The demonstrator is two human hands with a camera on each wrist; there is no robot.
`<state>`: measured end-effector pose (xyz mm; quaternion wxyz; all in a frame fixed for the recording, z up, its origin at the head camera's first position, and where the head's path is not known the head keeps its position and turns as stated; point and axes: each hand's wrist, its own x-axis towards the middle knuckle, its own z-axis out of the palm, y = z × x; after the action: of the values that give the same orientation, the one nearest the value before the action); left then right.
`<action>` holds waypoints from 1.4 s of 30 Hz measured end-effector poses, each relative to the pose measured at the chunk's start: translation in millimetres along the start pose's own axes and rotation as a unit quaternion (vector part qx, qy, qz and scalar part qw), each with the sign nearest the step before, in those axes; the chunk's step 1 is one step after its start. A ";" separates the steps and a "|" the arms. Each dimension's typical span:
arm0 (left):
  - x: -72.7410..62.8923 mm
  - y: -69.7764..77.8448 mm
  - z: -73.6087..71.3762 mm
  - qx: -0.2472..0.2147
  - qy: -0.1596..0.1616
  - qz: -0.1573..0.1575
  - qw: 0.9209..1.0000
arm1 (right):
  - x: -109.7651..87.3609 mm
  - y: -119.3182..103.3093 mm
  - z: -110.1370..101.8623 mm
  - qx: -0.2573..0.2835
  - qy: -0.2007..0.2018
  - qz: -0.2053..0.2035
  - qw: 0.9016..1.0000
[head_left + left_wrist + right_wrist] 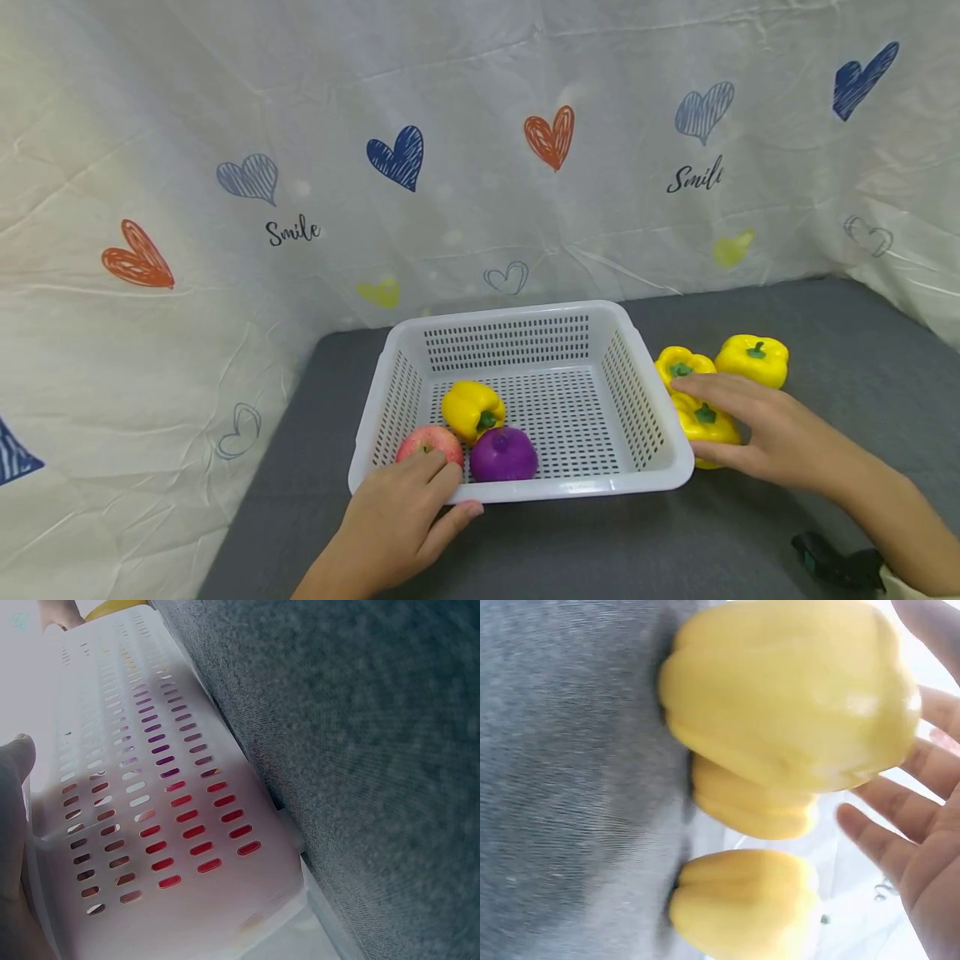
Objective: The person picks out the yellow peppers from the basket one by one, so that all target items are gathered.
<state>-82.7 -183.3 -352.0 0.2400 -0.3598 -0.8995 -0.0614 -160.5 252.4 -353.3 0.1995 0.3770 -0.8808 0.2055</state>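
The rear is filled by a pale backdrop (pixel 465 75), printed with hearts and "Smile" lettering. Below it, a dark grey surface (pixel 585 550) is spread, and on this a white perforated basket (pixel 555 313) is set. The basket's near rim is gripped at its left end by the left hand (pixel 401 517) — fingers bent over the rim, thumb laid along the outside. The right hand (pixel 772 425) is held over the near pepper (pixel 705 431), just outside the basket's right wall, with fingers and thumb spread apart; whether the pepper is touched cannot be told. Behind it, a second pepper (pixel 692 362) is seen beside the same wall, and a third pepper (pixel 738 358) is placed farther right — all three yellow. Inside the basket, toward the near left, a smaller-looking yellow pepper (pixel 465 407) is tipped on its side, with a purple onion (pixel 504 458) in front. Left of the onion, a red apple (pixel 432 437) is partly hidden by the left fingers.
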 end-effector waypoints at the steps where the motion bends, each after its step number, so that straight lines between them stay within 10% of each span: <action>1: 0.1 -0.1 0.2 0.000 0.001 0.001 1.000 | 1.2 -1.2 -1.9 -0.005 -0.006 0.005 1.000; 12: 1.3 -1.0 -0.1 0.003 0.006 0.007 1.000 | 24.0 -10.6 -29.0 -0.028 -0.094 0.004 0.995; 30: 0.3 0.0 0.0 -0.005 -0.002 0.002 1.000 | 99.4 -39.2 -39.7 0.000 -0.033 -0.148 0.988; 42: 0.9 -0.6 -0.5 -0.001 0.003 0.006 1.000 | 142.6 -61.9 -17.4 0.008 -0.108 -0.155 0.982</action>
<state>-83.4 -183.3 -351.1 0.2428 -0.3649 -0.8967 -0.0622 -201.6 139.2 -253.4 0.1294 0.5309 -0.8262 0.1370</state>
